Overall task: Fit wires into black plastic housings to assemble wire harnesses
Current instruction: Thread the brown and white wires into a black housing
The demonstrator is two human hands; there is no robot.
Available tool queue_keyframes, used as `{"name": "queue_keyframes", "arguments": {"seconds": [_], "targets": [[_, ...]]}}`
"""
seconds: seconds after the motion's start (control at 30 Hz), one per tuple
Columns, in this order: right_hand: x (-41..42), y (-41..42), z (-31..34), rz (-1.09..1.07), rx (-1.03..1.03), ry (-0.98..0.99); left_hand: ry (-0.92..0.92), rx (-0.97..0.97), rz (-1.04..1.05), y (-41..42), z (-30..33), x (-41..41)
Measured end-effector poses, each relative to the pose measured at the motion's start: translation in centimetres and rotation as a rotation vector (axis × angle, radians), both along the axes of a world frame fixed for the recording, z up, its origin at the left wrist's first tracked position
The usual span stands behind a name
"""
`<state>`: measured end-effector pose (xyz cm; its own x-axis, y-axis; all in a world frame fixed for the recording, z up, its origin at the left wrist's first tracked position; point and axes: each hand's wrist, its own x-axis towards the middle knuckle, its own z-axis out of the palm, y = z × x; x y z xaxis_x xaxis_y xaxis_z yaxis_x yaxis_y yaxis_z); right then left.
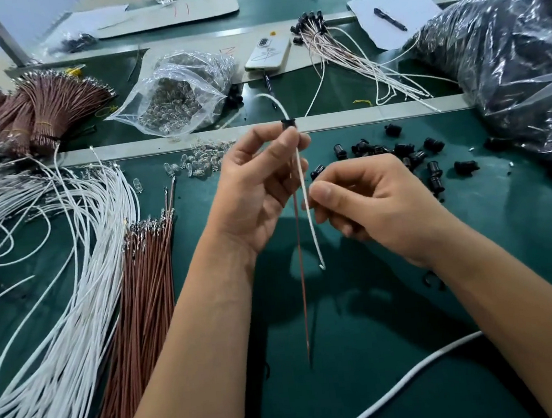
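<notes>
My left hand [258, 183] pinches a small black housing [288, 123] at its fingertips, above the green mat. A white wire [307, 202] runs through the housing and hangs down; its far end curves up behind. A thin brown wire [303, 290] also hangs straight down from the housing. My right hand [368, 200] pinches the white wire between thumb and forefinger, partway down its length. Loose black housings [397, 156] lie scattered on the mat to the right.
White wires [54, 264] and brown wires [140, 289] lie in bundles at the left. Small clear bulbs [202, 158] and a bag of them [182, 93] sit behind. Finished harnesses [347, 50], a phone [268, 54] and a large plastic bag [506, 62] are farther back.
</notes>
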<state>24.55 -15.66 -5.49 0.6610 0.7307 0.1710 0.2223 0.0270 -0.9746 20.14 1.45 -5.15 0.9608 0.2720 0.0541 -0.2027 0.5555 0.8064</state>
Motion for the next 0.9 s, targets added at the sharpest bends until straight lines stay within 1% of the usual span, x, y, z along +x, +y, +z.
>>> {"name": "queue_keyframes", "arguments": {"seconds": [0.03,0.1,0.13,0.17,0.27,0.33,0.4,0.43,0.5,0.57,0.63,0.7,0.8,0.83,0.9], "targets": [[0.1,0.1,-0.2,-0.012,-0.027,-0.025,0.025,0.015,0.002,-0.4,-0.1,0.1],[0.2,-0.2,-0.5,0.081,-0.123,-0.041,0.059,-0.037,0.058,-0.6,-0.3,0.4],[0.1,-0.3,-0.5,0.122,-0.153,-0.007,0.073,-0.073,0.101,-0.5,-0.3,0.5],[-0.1,-0.1,-0.6,0.109,-0.155,0.036,0.085,-0.095,0.134,-0.3,-0.3,0.6],[-0.1,1.0,-1.0,-0.149,-0.086,0.113,0.139,-0.045,0.145,-0.3,-0.6,0.8],[-0.1,1.6,-1.1,-0.228,-0.072,0.043,0.168,0.048,0.129,-0.9,-0.7,0.8],[0.0,1.8,-1.3,-0.24,-0.063,-0.031,0.174,0.091,0.137,-1.3,-0.7,0.9],[0.1,1.7,-1.4,-0.242,-0.065,-0.047,0.172,0.071,0.15,-1.3,-0.7,0.9],[0.3,1.3,-1.4,-0.218,-0.089,-0.067,0.169,-0.03,0.194,-0.8,-0.7,0.9],[0.4,0.9,-1.3,-0.145,-0.146,-0.09,0.174,-0.094,0.242,-0.3,-0.7,0.9],[0.4,0.8,-1.2,-0.107,-0.179,-0.08,0.167,-0.088,0.251,-0.3,-0.8,0.9],[0.3,1.3,-1.2,-0.174,-0.143,-0.076,0.153,-0.02,0.229,-0.8,-0.8,1.0],[0.2,1.9,-1.0,-0.276,-0.129,-0.163,0.135,0.08,0.198,-1.5,-0.8,1.0],[0.3,1.7,-0.9,-0.257,-0.15,-0.176,0.132,0.073,0.2,-1.5,-0.8,0.9],[0.5,0.6,-0.5,-0.104,-0.245,-0.165,0.129,0.006,0.224,-1.1,-0.7,0.9]]}}
